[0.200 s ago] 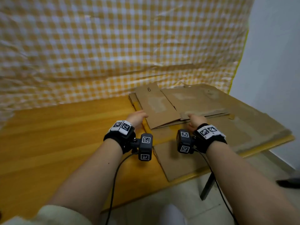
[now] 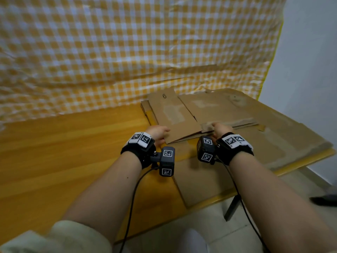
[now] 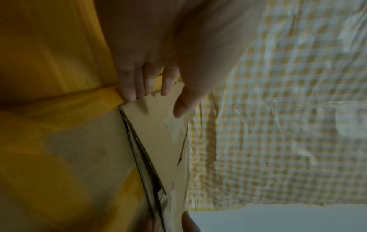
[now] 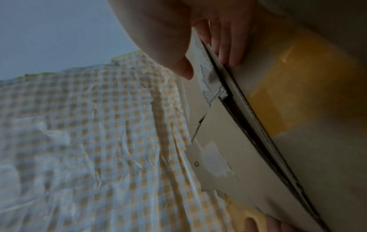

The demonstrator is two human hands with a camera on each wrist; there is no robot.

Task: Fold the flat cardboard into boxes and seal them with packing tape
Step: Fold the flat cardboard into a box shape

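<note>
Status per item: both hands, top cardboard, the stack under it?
left hand: grips the near left corner of the top cardboard, thumb on top, fingers under.
right hand: pinches the near edge of the top cardboard.
top cardboard: flat, unfolded, marked 6, near edge lifted off the stack.
cardboard stack: lying flat on the table.
</note>
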